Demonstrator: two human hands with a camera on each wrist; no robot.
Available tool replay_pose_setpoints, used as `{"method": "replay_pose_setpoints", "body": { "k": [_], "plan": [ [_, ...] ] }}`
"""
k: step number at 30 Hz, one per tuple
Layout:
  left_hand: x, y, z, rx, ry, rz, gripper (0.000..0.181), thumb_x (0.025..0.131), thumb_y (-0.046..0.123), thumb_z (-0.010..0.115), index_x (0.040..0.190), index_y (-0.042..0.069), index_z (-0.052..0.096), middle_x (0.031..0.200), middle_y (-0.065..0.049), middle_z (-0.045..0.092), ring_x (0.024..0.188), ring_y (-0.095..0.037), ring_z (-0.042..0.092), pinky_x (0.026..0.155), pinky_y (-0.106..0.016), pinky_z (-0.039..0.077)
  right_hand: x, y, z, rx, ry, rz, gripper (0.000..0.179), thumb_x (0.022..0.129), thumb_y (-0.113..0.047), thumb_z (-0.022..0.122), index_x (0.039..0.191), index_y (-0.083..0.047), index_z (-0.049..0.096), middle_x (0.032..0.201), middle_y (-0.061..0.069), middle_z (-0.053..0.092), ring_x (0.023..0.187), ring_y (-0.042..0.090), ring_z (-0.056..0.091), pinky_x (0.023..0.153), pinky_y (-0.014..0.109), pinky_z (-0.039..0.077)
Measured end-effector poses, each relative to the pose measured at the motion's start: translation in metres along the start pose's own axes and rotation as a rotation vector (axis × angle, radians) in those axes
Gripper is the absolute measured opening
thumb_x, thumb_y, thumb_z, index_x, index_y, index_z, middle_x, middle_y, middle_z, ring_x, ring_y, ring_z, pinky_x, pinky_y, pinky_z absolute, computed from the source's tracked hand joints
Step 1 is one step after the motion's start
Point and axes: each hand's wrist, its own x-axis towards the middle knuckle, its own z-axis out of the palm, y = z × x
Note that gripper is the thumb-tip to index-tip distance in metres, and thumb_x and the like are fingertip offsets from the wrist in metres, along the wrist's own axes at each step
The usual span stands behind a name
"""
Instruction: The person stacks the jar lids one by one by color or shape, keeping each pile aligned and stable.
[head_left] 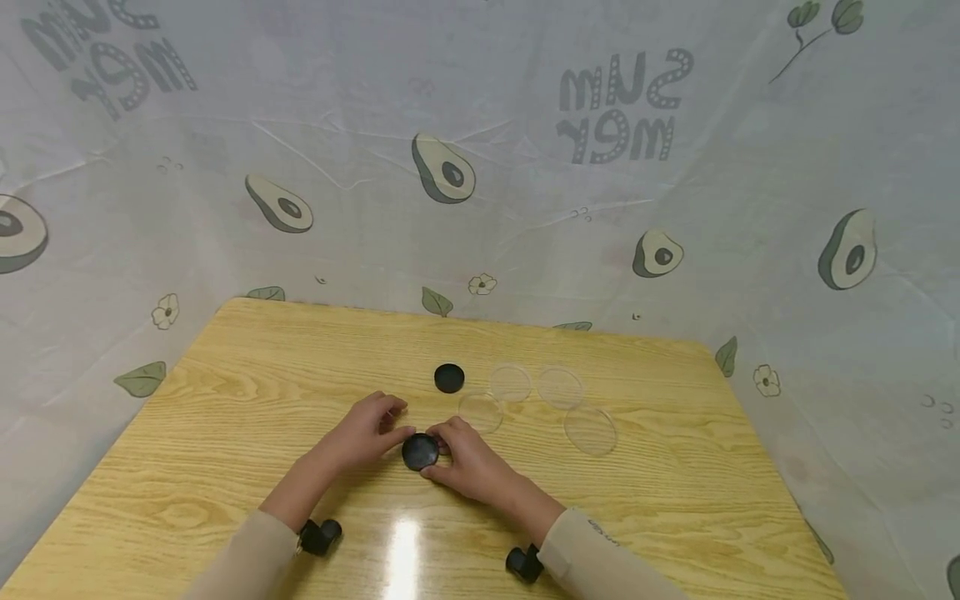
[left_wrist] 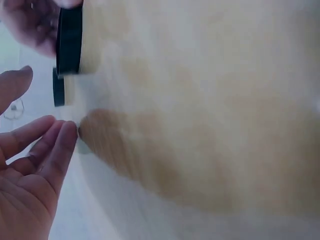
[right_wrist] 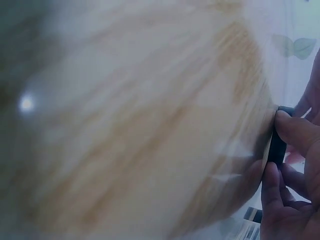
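Note:
My right hand (head_left: 476,464) pinches a black round disc (head_left: 420,452) by its edge, thumb on the near side and fingers on the far side. The disc has a short, straight side wall (left_wrist: 70,40), seen edge-on in the left wrist view. My left hand (head_left: 365,432) is just left of it, fingers loosely bent and holding nothing. Its thumb tip comes close to the disc in the head view, while the left wrist view shows a gap. Another black round disc (head_left: 449,378) lies on the table farther back.
Several clear round discs, including one clear disc (head_left: 590,431) at the right, lie behind and right of my hands. They rest on a wood-grain table (head_left: 225,400). A pale curtain (head_left: 525,233) with avocado prints hangs behind the table and along its sides.

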Motion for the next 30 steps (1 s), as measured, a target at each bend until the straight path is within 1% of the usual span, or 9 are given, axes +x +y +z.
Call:
{"method": "replay_pose_setpoints", "body": {
  "k": [3, 6, 8, 11, 13, 16, 20, 23, 30],
  "plan": [
    [0.013, -0.003, -0.002, -0.014, 0.045, 0.008, 0.046, 0.099, 0.021, 0.074, 0.133, -0.007, 0.063, 0.115, -0.019, 0.065, 0.104, -0.030, 0.067, 0.089, -0.043, 0.059, 0.000, 0.000, 0.000, -0.003, -0.003, -0.002, 0.051, 0.094, -0.024, 0.081, 0.136, -0.001, 0.063, 0.118, 0.009, 0.059, 0.105, 0.014, 0.058, 0.095, 0.028, 0.053],
    [0.028, -0.003, 0.000, -0.030, 0.071, 0.014, 0.050, 0.097, 0.018, 0.076, 0.137, -0.008, 0.060, 0.119, -0.022, 0.064, 0.106, -0.033, 0.067, 0.091, -0.045, 0.059, 0.000, 0.001, 0.000, -0.008, 0.000, 0.004, 0.052, 0.093, -0.024, 0.081, 0.136, -0.001, 0.062, 0.119, 0.009, 0.059, 0.104, 0.014, 0.059, 0.094, 0.027, 0.053],
    [0.037, -0.002, 0.002, -0.029, 0.085, 0.022, 0.054, 0.097, 0.019, 0.076, 0.139, -0.009, 0.058, 0.120, -0.023, 0.063, 0.106, -0.034, 0.067, 0.092, -0.046, 0.059, 0.000, 0.002, -0.001, -0.011, 0.002, 0.008, 0.052, 0.093, -0.024, 0.081, 0.136, -0.001, 0.062, 0.119, 0.009, 0.059, 0.104, 0.013, 0.059, 0.094, 0.027, 0.053],
    [0.049, -0.002, 0.005, -0.031, 0.100, 0.001, 0.057, 0.096, 0.019, 0.077, 0.141, -0.008, 0.056, 0.120, -0.022, 0.062, 0.103, -0.031, 0.065, 0.092, -0.047, 0.057, 0.000, 0.002, 0.000, 0.004, -0.002, 0.004, 0.052, 0.094, -0.024, 0.081, 0.136, -0.001, 0.062, 0.119, 0.009, 0.058, 0.103, 0.012, 0.057, 0.093, 0.027, 0.053],
    [0.056, -0.002, 0.007, -0.030, 0.110, -0.005, 0.058, 0.095, 0.019, 0.078, 0.141, -0.009, 0.056, 0.119, -0.023, 0.062, 0.098, -0.029, 0.063, 0.090, -0.047, 0.056, 0.000, 0.003, 0.000, 0.014, -0.005, 0.001, 0.052, 0.094, -0.024, 0.081, 0.136, -0.001, 0.062, 0.120, 0.009, 0.058, 0.102, 0.012, 0.056, 0.093, 0.026, 0.052],
    [0.066, -0.002, 0.010, -0.036, 0.109, -0.014, 0.058, 0.095, 0.019, 0.079, 0.140, -0.010, 0.056, 0.121, -0.024, 0.062, 0.099, -0.030, 0.063, 0.090, -0.046, 0.055, 0.000, 0.003, 0.000, 0.013, -0.003, 0.001, 0.051, 0.093, -0.023, 0.082, 0.135, -0.001, 0.062, 0.120, 0.009, 0.059, 0.101, 0.011, 0.055, 0.091, 0.026, 0.052],
    [0.076, -0.002, 0.012, -0.041, 0.103, -0.034, 0.058, 0.095, 0.020, 0.079, 0.140, -0.010, 0.056, 0.126, -0.026, 0.062, 0.106, -0.034, 0.064, 0.094, -0.048, 0.056, -0.001, 0.003, 0.001, 0.004, 0.000, -0.001, 0.052, 0.093, -0.023, 0.082, 0.136, -0.001, 0.062, 0.119, 0.009, 0.058, 0.100, 0.011, 0.055, 0.090, 0.025, 0.052],
    [0.081, 0.000, 0.012, -0.045, 0.097, -0.056, 0.060, 0.094, 0.019, 0.079, 0.141, -0.009, 0.055, 0.127, -0.026, 0.061, 0.108, -0.035, 0.063, 0.096, -0.049, 0.054, -0.001, 0.002, 0.000, 0.007, -0.001, -0.007, 0.051, 0.094, -0.023, 0.081, 0.136, -0.001, 0.062, 0.119, 0.009, 0.058, 0.100, 0.010, 0.054, 0.091, 0.025, 0.051],
    [0.090, 0.003, 0.013, -0.014, 0.067, -0.046, 0.064, 0.093, 0.019, 0.081, 0.143, -0.009, 0.053, 0.129, -0.026, 0.060, 0.110, -0.036, 0.062, 0.096, -0.049, 0.054, 0.000, 0.001, 0.001, 0.003, 0.008, -0.011, 0.050, 0.094, -0.023, 0.081, 0.135, -0.002, 0.063, 0.117, 0.007, 0.058, 0.097, 0.009, 0.051, 0.089, 0.024, 0.049]
  ]
}}
